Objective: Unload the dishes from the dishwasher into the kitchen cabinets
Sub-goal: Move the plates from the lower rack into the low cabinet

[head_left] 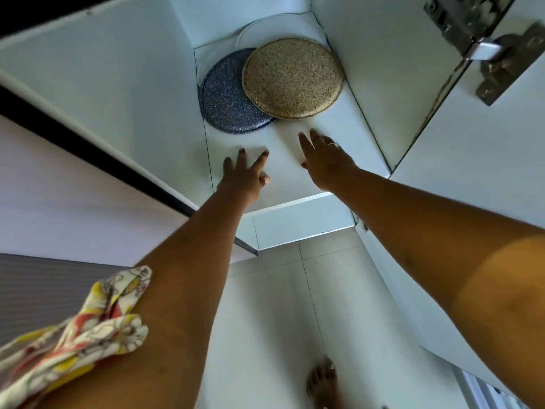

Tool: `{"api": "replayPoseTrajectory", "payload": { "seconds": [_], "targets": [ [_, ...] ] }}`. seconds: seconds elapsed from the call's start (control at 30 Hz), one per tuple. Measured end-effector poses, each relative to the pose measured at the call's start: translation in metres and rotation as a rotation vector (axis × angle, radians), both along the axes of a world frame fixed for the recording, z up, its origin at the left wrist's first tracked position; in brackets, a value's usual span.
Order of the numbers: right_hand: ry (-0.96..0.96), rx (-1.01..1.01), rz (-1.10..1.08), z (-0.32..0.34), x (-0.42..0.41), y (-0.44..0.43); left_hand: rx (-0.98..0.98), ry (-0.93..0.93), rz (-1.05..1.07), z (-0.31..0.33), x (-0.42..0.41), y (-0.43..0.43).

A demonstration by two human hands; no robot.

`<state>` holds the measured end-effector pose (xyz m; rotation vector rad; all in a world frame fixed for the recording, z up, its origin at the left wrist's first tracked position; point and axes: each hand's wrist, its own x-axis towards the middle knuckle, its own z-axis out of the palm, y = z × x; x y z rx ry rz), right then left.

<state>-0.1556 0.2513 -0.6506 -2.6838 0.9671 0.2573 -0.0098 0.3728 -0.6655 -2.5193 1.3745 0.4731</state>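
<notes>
Left grip [244, 175], right grip [327, 163] splayed, empty, near shelf [289, 184] front edge; plates [292, 78] beyond.

This is a kitchen in a home. A white cabinet [295, 169] stands open, and round plates lie on its shelf: a dark blue speckled plate [227, 95], a sandy speckled plate [292, 78] partly on top of it, and a pale plate [253, 33] behind them at the back. A metal hinge [483, 45] sits on the cabinet door [477, 187] at the right. Down below, the floor [265, 305] is made of big pale tiles. A bare foot [323, 385] stands on it, the way people walk at home and not in a shop or a lab.
</notes>
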Motion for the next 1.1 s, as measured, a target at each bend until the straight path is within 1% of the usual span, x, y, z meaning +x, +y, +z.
{"api": "replayPoseTrajectory", "payload": {
  "seconds": [0.07, 0.13, 0.23, 0.33, 0.37, 0.43, 0.53, 0.6, 0.67, 0.73, 0.87, 0.9, 0.97, 1.1],
  "targets": [
    [0.024, -0.003, 0.021, 0.001, -0.011, 0.01, -0.052, 0.033, 0.047, -0.006, -0.013, 0.017],
    [0.047, 0.006, 0.04, 0.002, -0.024, 0.02, -0.126, 0.109, 0.135, -0.001, -0.036, 0.031],
    [0.046, 0.027, 0.065, 0.008, -0.052, 0.038, -0.317, 0.195, 0.271, 0.015, -0.084, 0.054],
    [-0.024, 0.116, -0.004, 0.012, -0.085, 0.062, -0.536, 0.241, 0.331, 0.023, -0.131, 0.078],
    [-0.063, 0.147, -0.035, 0.016, -0.098, 0.072, -0.577, 0.281, 0.354, 0.026, -0.145, 0.084],
    [-0.129, 0.209, -0.079, 0.025, -0.133, 0.096, -0.603, 0.392, 0.475, 0.037, -0.181, 0.099],
    [-0.183, 0.218, -0.095, 0.034, -0.182, 0.126, -0.58, 0.582, 0.638, 0.052, -0.229, 0.115],
    [-0.174, 0.234, -0.104, 0.036, -0.21, 0.139, -0.512, 0.641, 0.654, 0.057, -0.261, 0.121],
    [-0.147, 0.277, -0.133, 0.035, -0.235, 0.15, -0.384, 0.642, 0.621, 0.054, -0.291, 0.127],
    [-0.14, 0.331, -0.148, 0.033, -0.264, 0.164, -0.302, 0.653, 0.579, 0.048, -0.325, 0.135],
    [-0.13, 0.435, -0.153, 0.032, -0.331, 0.204, -0.247, 0.796, 0.567, 0.048, -0.393, 0.159],
    [-0.124, 0.449, -0.172, 0.036, -0.354, 0.213, -0.24, 0.827, 0.536, 0.054, -0.412, 0.167],
    [-0.094, 0.441, -0.193, 0.04, -0.392, 0.228, -0.212, 0.854, 0.486, 0.063, -0.438, 0.178],
    [-0.081, 0.382, -0.328, 0.045, -0.466, 0.231, -0.137, 0.882, 0.455, 0.07, -0.477, 0.176]
  ]
}}
